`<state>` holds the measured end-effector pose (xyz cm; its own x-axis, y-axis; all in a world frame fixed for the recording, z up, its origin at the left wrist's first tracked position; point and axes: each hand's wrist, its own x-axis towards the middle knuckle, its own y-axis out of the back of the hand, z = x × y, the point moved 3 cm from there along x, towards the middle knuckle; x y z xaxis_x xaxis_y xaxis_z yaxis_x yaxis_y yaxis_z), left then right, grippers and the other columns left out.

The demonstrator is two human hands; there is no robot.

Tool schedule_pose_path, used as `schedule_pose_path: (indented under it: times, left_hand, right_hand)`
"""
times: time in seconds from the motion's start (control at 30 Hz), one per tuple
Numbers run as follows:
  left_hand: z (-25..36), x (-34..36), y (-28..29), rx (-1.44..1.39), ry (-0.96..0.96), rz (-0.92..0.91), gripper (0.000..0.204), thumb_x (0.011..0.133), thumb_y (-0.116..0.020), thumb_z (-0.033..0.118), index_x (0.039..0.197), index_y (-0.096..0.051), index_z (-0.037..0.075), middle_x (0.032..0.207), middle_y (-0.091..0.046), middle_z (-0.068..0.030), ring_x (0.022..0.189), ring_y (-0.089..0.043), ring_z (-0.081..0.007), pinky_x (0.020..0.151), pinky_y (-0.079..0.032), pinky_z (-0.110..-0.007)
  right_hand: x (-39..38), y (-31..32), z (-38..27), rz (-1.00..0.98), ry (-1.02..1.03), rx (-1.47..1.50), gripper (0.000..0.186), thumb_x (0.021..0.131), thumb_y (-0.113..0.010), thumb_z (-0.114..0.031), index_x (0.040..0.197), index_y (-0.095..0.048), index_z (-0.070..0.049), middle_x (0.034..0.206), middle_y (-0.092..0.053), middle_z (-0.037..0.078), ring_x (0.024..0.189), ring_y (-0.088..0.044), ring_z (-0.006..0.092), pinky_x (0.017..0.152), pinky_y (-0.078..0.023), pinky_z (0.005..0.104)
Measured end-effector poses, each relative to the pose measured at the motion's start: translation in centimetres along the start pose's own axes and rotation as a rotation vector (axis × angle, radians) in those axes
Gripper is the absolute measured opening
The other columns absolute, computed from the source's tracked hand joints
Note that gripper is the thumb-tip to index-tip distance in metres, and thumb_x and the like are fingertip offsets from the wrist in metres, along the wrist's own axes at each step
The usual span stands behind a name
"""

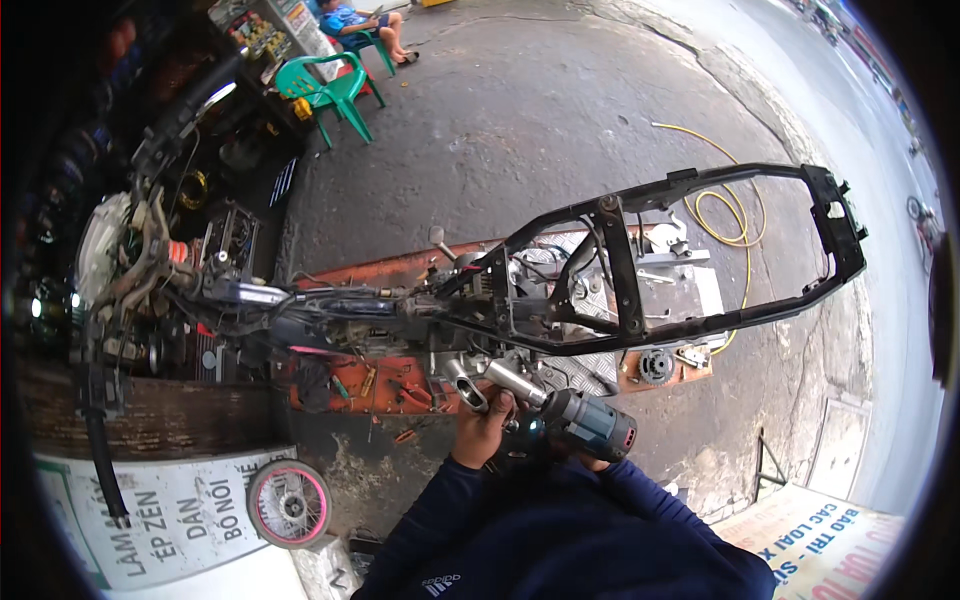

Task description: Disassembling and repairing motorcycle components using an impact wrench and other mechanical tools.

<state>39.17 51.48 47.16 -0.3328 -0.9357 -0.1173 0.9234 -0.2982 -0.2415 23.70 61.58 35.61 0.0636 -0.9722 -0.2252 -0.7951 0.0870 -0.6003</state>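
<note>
A teal-and-black cordless impact wrench (590, 425) is in my right hand (594, 463), which is mostly hidden beneath the tool's body. Its front end points left and forward, in line with a silver metal cylinder (516, 381). My left hand (482, 436) is closed, its thumb up, next to a silver metal part with an oval opening (464, 387); what its fingers hold is hidden. Both hands are at the near side of a stripped motorcycle frame (632, 285), whose black rear loop reaches out to the right.
The frame stands over a red work platform (350, 272). Red-handled pliers (413, 395) and a toothed metal wheel (656, 367) lie on it. A pink-rimmed wheel (289, 503) is at lower left. A yellow hose (741, 215) coils beyond. Near a green chair (333, 95) a person (352, 25) sits.
</note>
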Motion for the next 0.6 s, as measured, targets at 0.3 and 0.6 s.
schedule_pose_path:
  times: [0.3,0.6]
  left_hand:
    - [-6.8,4.2,5.3,0.424,0.043,-0.51,0.027,0.088,-0.063,0.025,0.084,-0.063,-0.001,0.062,-0.056,-0.0095,0.058,-0.053,-0.0159,0.058,-0.041,-0.03]
    - [-18.4,3.0,5.8,0.812,-0.146,-0.845,0.022,0.086,-0.059,0.02,0.098,-0.062,0.001,0.075,-0.061,-0.0142,0.068,-0.058,-0.0326,0.061,-0.044,-0.038]
  right_hand:
    - [-2.2,-1.8,9.5,0.445,0.31,-0.538,0.056,0.072,-0.075,-0.018,0.123,-0.053,-0.01,0.117,-0.058,0.006,0.112,-0.052,0.0252,0.096,-0.04,0.0369]
    - [0.4,-5.7,21.9,0.746,0.22,0.97,0.04,0.077,-0.062,-0.035,0.101,-0.053,-0.005,0.068,-0.046,0.005,0.061,-0.045,0.0169,0.06,-0.039,0.0298]
